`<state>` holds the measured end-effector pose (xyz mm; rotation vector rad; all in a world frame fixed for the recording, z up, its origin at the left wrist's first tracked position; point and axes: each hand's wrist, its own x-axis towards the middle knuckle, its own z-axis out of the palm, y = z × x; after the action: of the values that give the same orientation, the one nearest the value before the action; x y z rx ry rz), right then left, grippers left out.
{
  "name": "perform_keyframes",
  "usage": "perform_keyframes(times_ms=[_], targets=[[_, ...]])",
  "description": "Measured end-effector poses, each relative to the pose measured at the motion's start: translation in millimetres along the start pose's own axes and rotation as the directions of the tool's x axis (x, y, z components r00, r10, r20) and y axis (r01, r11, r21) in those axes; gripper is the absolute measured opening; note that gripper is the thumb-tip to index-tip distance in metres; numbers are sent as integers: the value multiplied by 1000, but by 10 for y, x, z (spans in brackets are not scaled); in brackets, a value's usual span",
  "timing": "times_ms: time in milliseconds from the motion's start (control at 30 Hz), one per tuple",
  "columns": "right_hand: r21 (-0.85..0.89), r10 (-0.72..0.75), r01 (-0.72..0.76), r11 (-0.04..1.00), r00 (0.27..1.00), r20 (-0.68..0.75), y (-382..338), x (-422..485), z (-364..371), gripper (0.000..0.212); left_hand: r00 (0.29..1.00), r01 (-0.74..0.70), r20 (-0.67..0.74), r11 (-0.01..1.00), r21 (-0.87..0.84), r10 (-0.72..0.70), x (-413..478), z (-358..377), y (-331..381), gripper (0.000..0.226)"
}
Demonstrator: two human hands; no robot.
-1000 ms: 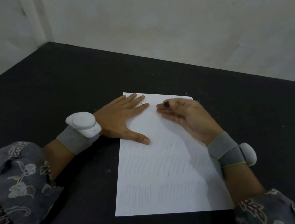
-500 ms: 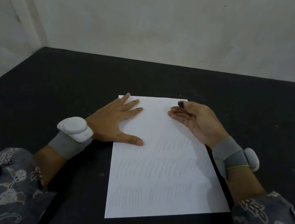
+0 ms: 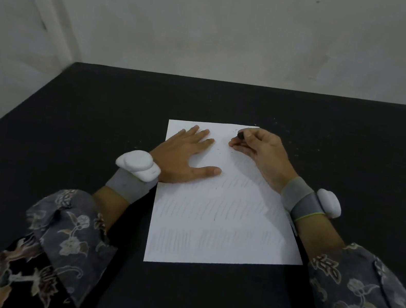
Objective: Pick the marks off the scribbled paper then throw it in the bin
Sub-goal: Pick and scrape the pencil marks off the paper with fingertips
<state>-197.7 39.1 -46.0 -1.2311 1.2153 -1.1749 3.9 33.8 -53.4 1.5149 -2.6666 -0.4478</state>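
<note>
A white sheet of paper (image 3: 215, 215) with rows of faint pencil scribbles lies flat on the black table (image 3: 94, 118). Its upper part looks blank, with a few dark crumbs on it. My left hand (image 3: 182, 157) lies flat on the sheet's upper left, fingers straight and thumb spread out. My right hand (image 3: 259, 151) is at the sheet's top right corner and pinches a small black eraser (image 3: 240, 135) between thumb and fingertips, its tip close to the paper. No bin is in view.
The table runs back to a pale wall (image 3: 246, 25), with its left edge (image 3: 14, 109) slanting toward me. Both wrists wear grey bands with white devices (image 3: 137, 166). Small specks dot the table beyond the paper.
My right hand with the eraser has slid from the sheet's upper middle out to its top right corner. The left hand has stayed pressed on the paper.
</note>
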Motion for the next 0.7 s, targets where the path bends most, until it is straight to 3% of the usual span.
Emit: perform_keyframes(times_ms=[300, 533, 700], targets=[[-72, -58, 59, 996, 998, 10, 13, -32, 58, 22, 1000, 19, -12, 999, 37, -18, 51, 72, 41, 119], [-276, -175, 173, 945, 984, 18, 45, -108, 73, 12, 1000, 1, -13, 999, 40, -1, -39, 119, 47, 114], [-548, -208, 232, 804, 972, 107, 6, -176, 11, 11, 999, -16, -37, 1000, 10, 16, -60, 157, 20, 118]])
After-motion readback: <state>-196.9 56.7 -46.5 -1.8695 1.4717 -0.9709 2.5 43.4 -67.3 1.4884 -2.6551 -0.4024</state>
